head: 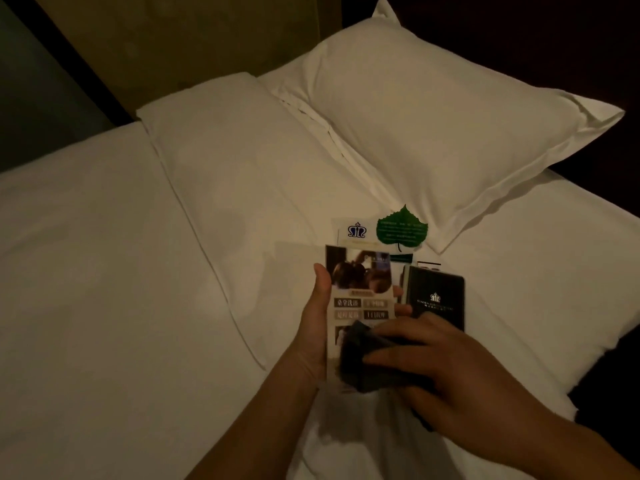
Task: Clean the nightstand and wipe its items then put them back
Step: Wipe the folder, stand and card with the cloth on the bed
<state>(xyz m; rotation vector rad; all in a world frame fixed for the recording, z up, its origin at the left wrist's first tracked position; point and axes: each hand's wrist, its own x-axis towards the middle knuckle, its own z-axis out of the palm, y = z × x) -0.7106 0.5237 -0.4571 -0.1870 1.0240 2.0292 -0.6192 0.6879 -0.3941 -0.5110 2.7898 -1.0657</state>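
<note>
My left hand [317, 323] holds a tall printed leaflet [360, 292] upright over the bed, thumb on its left edge. My right hand [446, 365] presses a dark cloth [367, 362] against the leaflet's lower part. On the white sheet behind lie a black booklet with a crest [438, 296], a green leaf-shaped card [401, 228] and a white card with a blue crown logo [356, 232]. The nightstand is out of view.
White bedding [121, 271] fills the left and middle. Two white pillows lie at the back, one flat [235, 143] and one propped at the right [450, 126]. A dark headboard and wall [69, 64] stand behind. The bed's right edge drops into darkness.
</note>
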